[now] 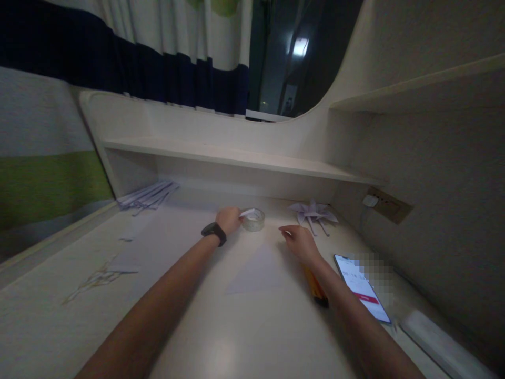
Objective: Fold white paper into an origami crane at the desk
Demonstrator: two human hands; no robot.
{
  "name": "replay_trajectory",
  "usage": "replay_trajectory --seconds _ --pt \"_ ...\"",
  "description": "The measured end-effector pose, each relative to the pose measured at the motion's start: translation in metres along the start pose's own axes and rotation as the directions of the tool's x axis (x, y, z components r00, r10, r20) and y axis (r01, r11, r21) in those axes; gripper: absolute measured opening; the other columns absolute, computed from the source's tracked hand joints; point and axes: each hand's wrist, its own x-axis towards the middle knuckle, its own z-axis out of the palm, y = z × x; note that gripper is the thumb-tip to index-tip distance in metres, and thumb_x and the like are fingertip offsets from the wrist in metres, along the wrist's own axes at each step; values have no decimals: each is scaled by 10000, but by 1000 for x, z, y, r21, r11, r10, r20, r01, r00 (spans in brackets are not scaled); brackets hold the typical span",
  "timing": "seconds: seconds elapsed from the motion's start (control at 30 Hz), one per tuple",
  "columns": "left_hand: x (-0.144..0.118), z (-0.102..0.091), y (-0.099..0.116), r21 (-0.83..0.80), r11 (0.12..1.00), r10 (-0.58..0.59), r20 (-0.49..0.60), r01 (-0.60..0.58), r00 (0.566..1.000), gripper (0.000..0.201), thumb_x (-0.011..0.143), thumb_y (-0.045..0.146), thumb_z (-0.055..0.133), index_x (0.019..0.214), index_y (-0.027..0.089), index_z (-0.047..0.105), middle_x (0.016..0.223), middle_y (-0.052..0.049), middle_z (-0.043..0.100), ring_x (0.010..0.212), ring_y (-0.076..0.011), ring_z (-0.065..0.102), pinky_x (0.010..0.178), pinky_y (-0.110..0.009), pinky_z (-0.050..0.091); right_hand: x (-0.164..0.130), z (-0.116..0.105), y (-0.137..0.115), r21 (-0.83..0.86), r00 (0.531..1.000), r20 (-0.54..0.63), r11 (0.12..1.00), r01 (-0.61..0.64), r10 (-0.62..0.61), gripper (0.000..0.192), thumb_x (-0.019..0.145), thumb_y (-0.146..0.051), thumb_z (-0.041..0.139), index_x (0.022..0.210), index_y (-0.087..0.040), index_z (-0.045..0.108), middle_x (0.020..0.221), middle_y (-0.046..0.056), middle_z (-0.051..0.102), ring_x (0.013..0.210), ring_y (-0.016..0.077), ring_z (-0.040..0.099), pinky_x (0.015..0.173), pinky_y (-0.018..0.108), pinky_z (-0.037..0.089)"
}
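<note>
Tape roll (253, 225) sits on the bench (221, 337) at my curled left hand (229, 218); I can't tell whether it or my right hand (300, 243) grips anything. Probably I'm readying tape; next calls for steadying the roll.

The tape roll (253, 225) looks like clear plastic with a glossy sheen. The triangular sheet (256, 271) is thin, smooth, matt paper, and the pinwheels (312, 211) appear to be folded paper too. The desk (221, 337) has a smooth, slightly shiny finish. The curtain (185, 79) is soft matt cloth, the window (315, 79) reflective glass, the phone screen (359, 289) smooth and glossy, the wall (445, 158) matt.
</note>
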Motion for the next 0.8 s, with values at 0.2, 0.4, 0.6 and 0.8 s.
replay_trajectory --seconds 0.2,0.4,0.6,0.8 --pt "-2 3 -4 16 998 58 -7 -57 998 296 874 354 466 961 196 701 871 -123 703 835 -246 648 676 -290 437 92 33 -28 59 985 173 998 -11 1 270 836 -248 527 1028 -191 708 1009 69 709 905 184 642 734 218 423" --pt "-8 2 -9 45 994 100 -4 -100 995 321 878 355 456 966 172 704 866 -150 695 835 -271 645 708 -324 440 142 62 -46 58 935 353 998 16 -35 289 779 -405 612 849 -164 755 701 47 699 649 135 605 554 197 367" --pt "-13 -4 -9 86 978 188 5 -188 982 269 844 252 484 1012 214 691 850 -125 699 812 -264 650 699 -326 442 154 71 -46 72 881 470 997 22 -54 271 690 -399 671 796 -165 757 625 19 656 558 107 561 507 187 351" --pt "-22 -16 -2 113 958 263 19 -263 965 274 833 193 433 886 178 701 804 -126 691 780 -260 648 681 -330 438 160 79 -46 65 864 502 998 -16 -19 258 659 -351 668 773 -135 750 653 41 654 570 119 558 517 203 369"
